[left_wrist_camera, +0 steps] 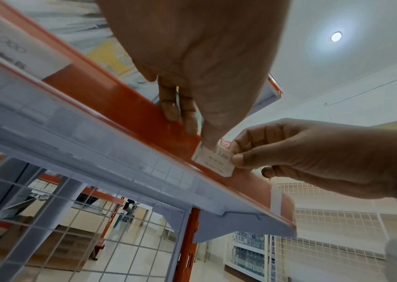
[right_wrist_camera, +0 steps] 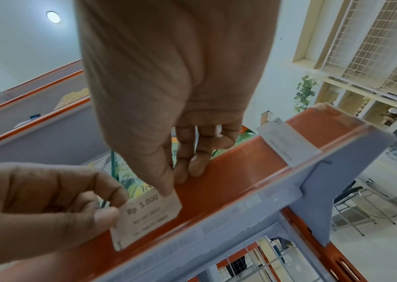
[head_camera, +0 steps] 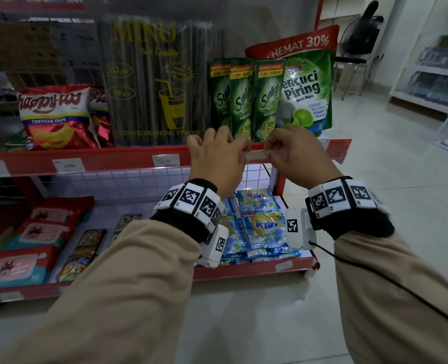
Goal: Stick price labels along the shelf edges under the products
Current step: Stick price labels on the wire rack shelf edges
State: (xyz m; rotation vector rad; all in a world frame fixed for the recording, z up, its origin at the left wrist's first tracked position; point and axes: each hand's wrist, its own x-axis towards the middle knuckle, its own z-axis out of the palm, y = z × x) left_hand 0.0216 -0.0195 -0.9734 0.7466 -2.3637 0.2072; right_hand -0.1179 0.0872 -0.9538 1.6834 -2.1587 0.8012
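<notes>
Hands — left hand [head_camera: 215, 156] and right hand [head_camera: 291, 153] — pinch price label [head_camera: 256, 154] ends against red shelf edge [head_camera: 128, 158].

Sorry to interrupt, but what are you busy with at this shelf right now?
A person is fitting a price label reading Rp 5.000 onto the red shelf edge under the Sunlight pouches. The left hand pinches one end, the right hand the other. Labels already sit further left along that edge.
</notes>
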